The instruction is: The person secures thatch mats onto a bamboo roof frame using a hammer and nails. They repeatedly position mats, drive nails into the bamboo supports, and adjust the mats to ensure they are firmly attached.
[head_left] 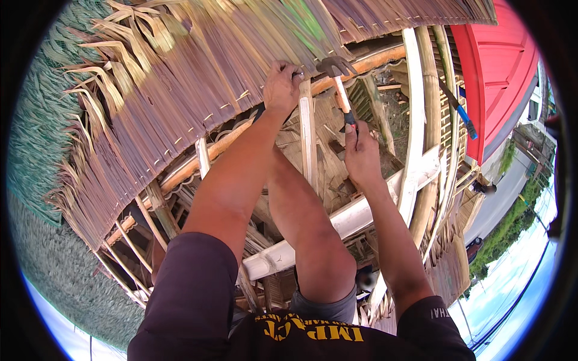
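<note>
My right hand (363, 153) is wrapped round the dark grip of a claw hammer (342, 96), whose dark head is raised beside the top end of a pale wooden rafter (307, 129). To its left, my left hand (282, 87) is closed at the lower edge of the thatch panel (223, 66), close to that rafter end. A small shiny bit shows at its fingertips, too small to name. The thatch is brown dried leaf, stitched in rows. An orange-brown pole (376, 62) runs under its edge.
A white beam (343, 222) crosses below my arms, with gaps between the timbers. On the right stand a long pale pole (413, 120), a blue-handled tool (466, 120) and a red roof (503, 66). Green netting (42, 126) covers thatch at the left.
</note>
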